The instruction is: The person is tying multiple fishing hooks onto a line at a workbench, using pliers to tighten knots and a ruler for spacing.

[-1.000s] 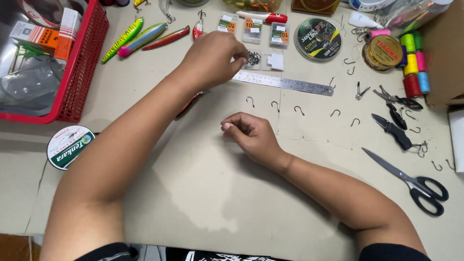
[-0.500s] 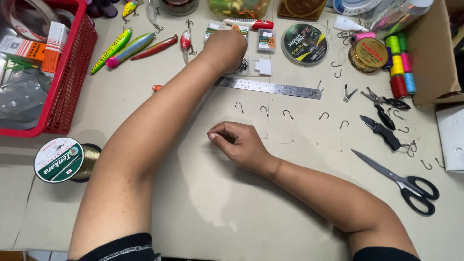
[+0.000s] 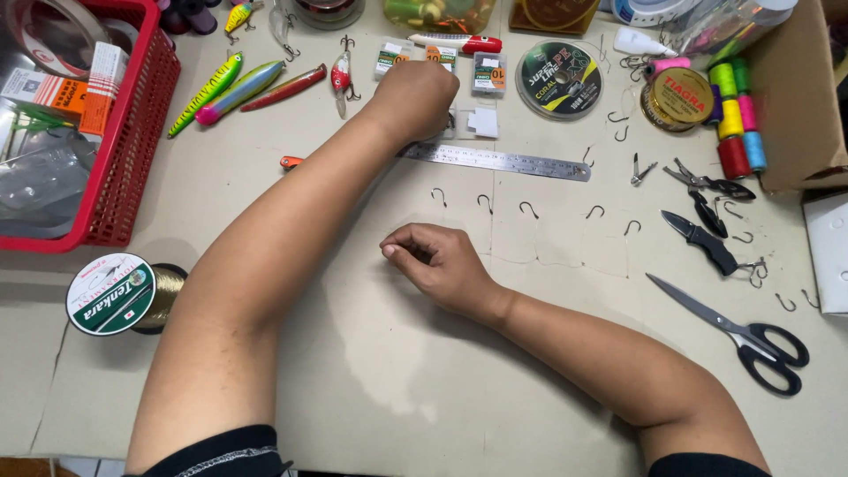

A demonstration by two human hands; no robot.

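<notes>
My left hand (image 3: 415, 95) is stretched to the far side of the table, knuckles up, fingers curled down onto small hook packets (image 3: 484, 122) just above a steel ruler (image 3: 495, 161). What its fingers hold is hidden. My right hand (image 3: 437, 261) rests on the table in the middle, thumb and forefinger pinched together. A faint clear fishing line (image 3: 556, 262) runs from that hand to the right under a row of loose hooks (image 3: 527, 208).
A red basket (image 3: 132, 132) stands far left, with a line spool (image 3: 110, 294) below it. Fishing lures (image 3: 243, 87) lie at the back. Scissors (image 3: 742, 331), a folding knife (image 3: 702, 238), pliers (image 3: 707, 185), thread spools (image 3: 733, 115) and a cardboard box (image 3: 799, 97) are on the right.
Both hands stay almost where they were. The left hand has settled a little lower onto the packets, and the view has shifted slightly.
</notes>
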